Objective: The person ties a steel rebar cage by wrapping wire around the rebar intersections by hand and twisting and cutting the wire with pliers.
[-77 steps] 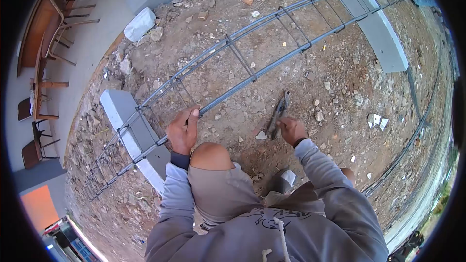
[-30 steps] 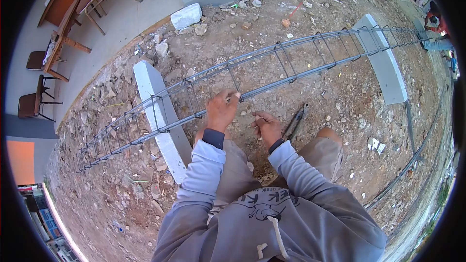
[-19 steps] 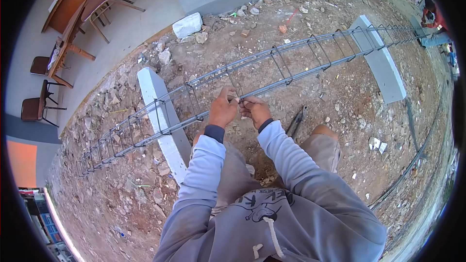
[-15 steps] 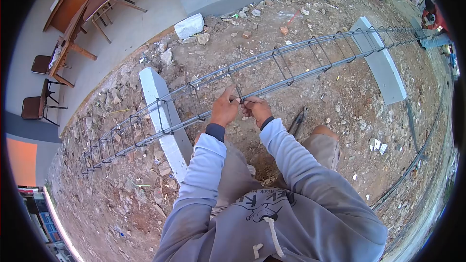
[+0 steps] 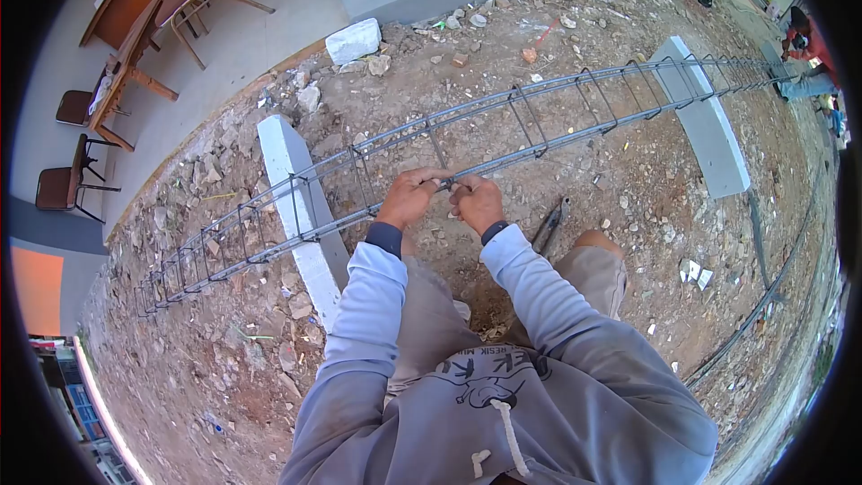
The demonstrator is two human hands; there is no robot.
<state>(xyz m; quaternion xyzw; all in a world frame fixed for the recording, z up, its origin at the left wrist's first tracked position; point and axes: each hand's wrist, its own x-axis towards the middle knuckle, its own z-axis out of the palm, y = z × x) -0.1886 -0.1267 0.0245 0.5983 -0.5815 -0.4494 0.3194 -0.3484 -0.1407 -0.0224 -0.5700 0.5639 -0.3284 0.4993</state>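
Observation:
A long rebar cage (image 5: 566, 137) of steel bars and square stirrups lies across two pale blocks, the left block (image 5: 301, 216) and the right block (image 5: 709, 130). My left hand (image 5: 411, 198) is closed at the near bars, beside a stirrup. Touching the same spot from the right, my right hand (image 5: 478, 202) has its fingers pinched together. What the fingertips hold is too small to make out. Pliers (image 5: 550, 223) lie on the ground right of my right hand, near my knee.
A white block (image 5: 354, 41) rests by the floor edge. Chairs (image 5: 57, 187) and a wooden table (image 5: 126, 81) stand at the left. Another person (image 5: 808, 54) is at the cage's far right end. Dark cables (image 5: 741, 332) run along the right, and rubble covers the ground.
The pliers have left my right hand and lie on the ground. My right hand has come up beside my left at the near bars, and my left has shifted right along the cage.

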